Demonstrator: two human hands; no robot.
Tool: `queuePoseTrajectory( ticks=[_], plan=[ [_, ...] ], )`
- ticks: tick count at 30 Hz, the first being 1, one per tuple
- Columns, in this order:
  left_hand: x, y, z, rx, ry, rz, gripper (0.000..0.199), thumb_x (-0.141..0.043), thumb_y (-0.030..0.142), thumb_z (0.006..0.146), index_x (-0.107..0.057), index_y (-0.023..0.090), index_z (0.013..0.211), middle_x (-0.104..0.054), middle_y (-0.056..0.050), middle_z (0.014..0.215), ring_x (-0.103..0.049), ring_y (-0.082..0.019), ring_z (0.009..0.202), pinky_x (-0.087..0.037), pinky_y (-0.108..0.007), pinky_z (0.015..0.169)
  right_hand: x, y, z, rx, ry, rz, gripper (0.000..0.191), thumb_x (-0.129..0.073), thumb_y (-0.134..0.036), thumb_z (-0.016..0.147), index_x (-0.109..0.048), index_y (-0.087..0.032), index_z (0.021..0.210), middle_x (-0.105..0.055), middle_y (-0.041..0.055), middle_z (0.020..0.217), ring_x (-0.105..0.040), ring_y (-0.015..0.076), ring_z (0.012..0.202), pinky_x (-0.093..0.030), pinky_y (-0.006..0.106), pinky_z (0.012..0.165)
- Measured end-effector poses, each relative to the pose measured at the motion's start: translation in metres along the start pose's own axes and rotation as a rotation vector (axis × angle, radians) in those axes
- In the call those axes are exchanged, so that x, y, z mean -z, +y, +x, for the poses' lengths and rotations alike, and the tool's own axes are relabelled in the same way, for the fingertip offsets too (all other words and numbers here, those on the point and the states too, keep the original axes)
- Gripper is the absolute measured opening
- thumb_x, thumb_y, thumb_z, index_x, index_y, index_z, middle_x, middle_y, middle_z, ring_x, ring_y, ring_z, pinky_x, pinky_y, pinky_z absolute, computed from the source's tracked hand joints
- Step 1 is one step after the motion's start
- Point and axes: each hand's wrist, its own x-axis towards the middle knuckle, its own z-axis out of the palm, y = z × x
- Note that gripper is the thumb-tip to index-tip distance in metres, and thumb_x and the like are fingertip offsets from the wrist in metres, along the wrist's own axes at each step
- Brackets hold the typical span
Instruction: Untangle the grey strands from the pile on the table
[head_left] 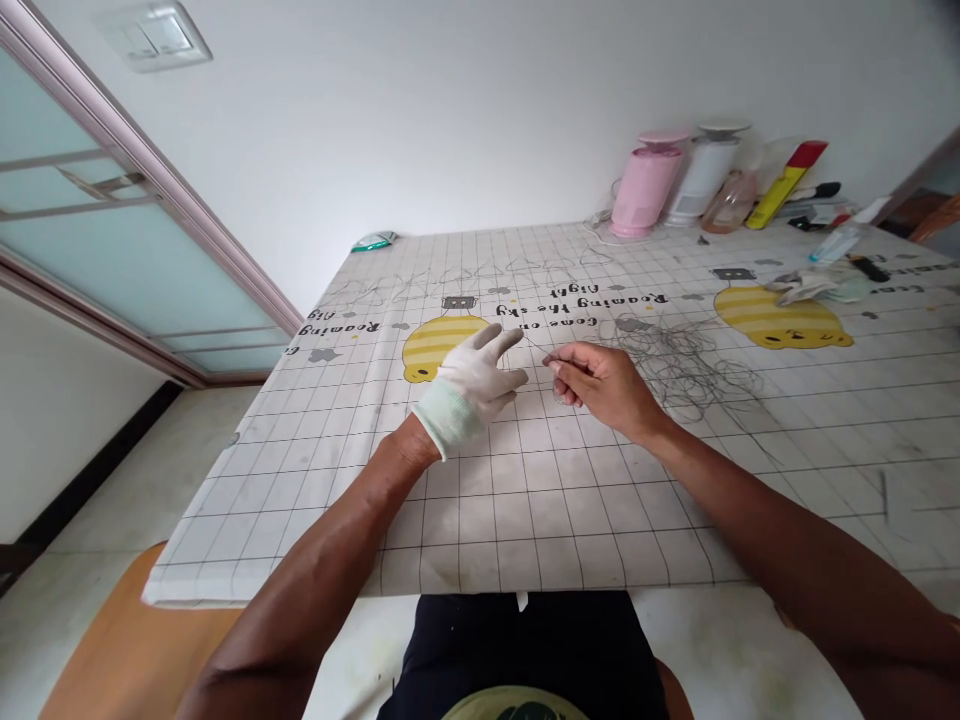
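Note:
My left hand [484, 375], in a white glove with a pale green cuff, hovers over the table with its fingers spread. My bare right hand [600, 385] faces it, thumb and forefinger pinched on a thin wire [535, 347]. A short stretch of this wire slants up toward the gloved fingertips; whether it touches them I cannot tell. Just right of my right hand lies a loose tangle of thin grey wires [679, 365]. Bent wire pieces [465, 270], faint against the cloth, lie in a row toward the back of the table.
A checked tablecloth [525, 520] with yellow bear prints covers the table. At the back right stand a pink cylinder device [646, 188], a white one [703, 175], a bottle [731, 200] and a yellow-red can [786, 185]. Another glove [817, 285] lies at right. A green packet [373, 241] sits at the back left.

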Motion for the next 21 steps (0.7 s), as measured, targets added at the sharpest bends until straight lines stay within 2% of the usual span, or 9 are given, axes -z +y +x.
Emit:
queuePoseTrajectory(
  ticks=[3, 7, 9, 11, 16, 18, 21],
  plan=[
    [-0.008, -0.003, 0.005, 0.032, -0.037, -0.045, 0.023, -0.075, 0.023, 0.086, -0.083, 0.029, 0.107, -0.052, -0.004, 0.162, -0.042, -0.037, 0.15, -0.046, -0.05, 0.117, 0.0, -0.002, -0.001, -0.003, -0.006, 0.009, 0.031, -0.068, -0.05, 0.098, -0.074, -0.019, 0.101, -0.069, 0.0018, 0.071, -0.06, 0.0134, 0.056, -0.049, 0.027, 0.052],
    [-0.014, -0.001, 0.004, 0.15, -0.008, -0.083, 0.02, -0.072, 0.022, 0.087, -0.083, 0.025, 0.104, -0.056, -0.007, 0.158, -0.05, -0.033, 0.145, -0.049, -0.046, 0.115, 0.001, -0.004, -0.001, 0.0, -0.003, 0.002, 0.033, -0.067, -0.052, 0.098, -0.074, -0.02, 0.098, -0.069, 0.0024, 0.072, -0.06, 0.0139, 0.057, -0.049, 0.027, 0.052],
    [-0.015, 0.002, 0.001, 0.123, 0.014, -0.065, 0.016, -0.067, 0.02, 0.091, -0.083, 0.022, 0.094, -0.056, -0.007, 0.158, -0.048, -0.032, 0.147, -0.048, -0.046, 0.117, 0.0, -0.005, -0.002, 0.005, -0.002, -0.007, 0.033, -0.067, -0.052, 0.098, -0.073, -0.02, 0.097, -0.069, 0.0025, 0.072, -0.06, 0.014, 0.057, -0.049, 0.027, 0.051],
    [-0.014, 0.005, -0.001, 0.072, 0.044, -0.052, 0.021, -0.063, 0.017, 0.092, -0.082, 0.02, 0.084, -0.054, -0.008, 0.161, -0.046, -0.033, 0.149, -0.046, -0.047, 0.119, -0.001, -0.006, -0.003, 0.011, 0.007, -0.017, 0.032, -0.067, -0.051, 0.098, -0.072, -0.02, 0.096, -0.069, 0.0025, 0.072, -0.06, 0.014, 0.057, -0.048, 0.027, 0.051],
    [-0.012, 0.009, -0.005, 0.019, 0.082, -0.079, 0.023, -0.064, 0.012, 0.089, -0.079, 0.018, 0.072, -0.053, -0.009, 0.162, -0.042, -0.034, 0.152, -0.044, -0.048, 0.122, -0.005, -0.004, -0.004, 0.034, 0.037, -0.065, 0.027, -0.065, -0.046, 0.099, -0.072, -0.021, 0.093, -0.069, 0.0019, 0.071, -0.059, 0.014, 0.057, -0.047, 0.027, 0.052],
    [-0.01, 0.011, -0.006, 0.032, 0.108, -0.096, 0.018, -0.067, 0.013, 0.087, -0.079, 0.018, 0.075, -0.053, -0.01, 0.161, -0.042, -0.035, 0.152, -0.045, -0.051, 0.122, -0.005, -0.002, -0.003, 0.022, 0.052, -0.064, 0.023, -0.065, -0.042, 0.099, -0.072, -0.02, 0.094, -0.068, 0.0013, 0.07, -0.059, 0.0138, 0.056, -0.047, 0.027, 0.052],
    [-0.006, 0.011, -0.011, 0.117, 0.223, -0.139, 0.016, -0.068, 0.017, 0.089, -0.082, 0.018, 0.097, -0.052, -0.013, 0.161, -0.049, -0.034, 0.146, -0.05, -0.052, 0.117, -0.003, 0.0, -0.002, -0.003, 0.06, -0.044, 0.021, -0.065, -0.039, 0.099, -0.072, -0.02, 0.094, -0.067, 0.0008, 0.069, -0.059, 0.0137, 0.056, -0.047, 0.027, 0.052]
  ],
)
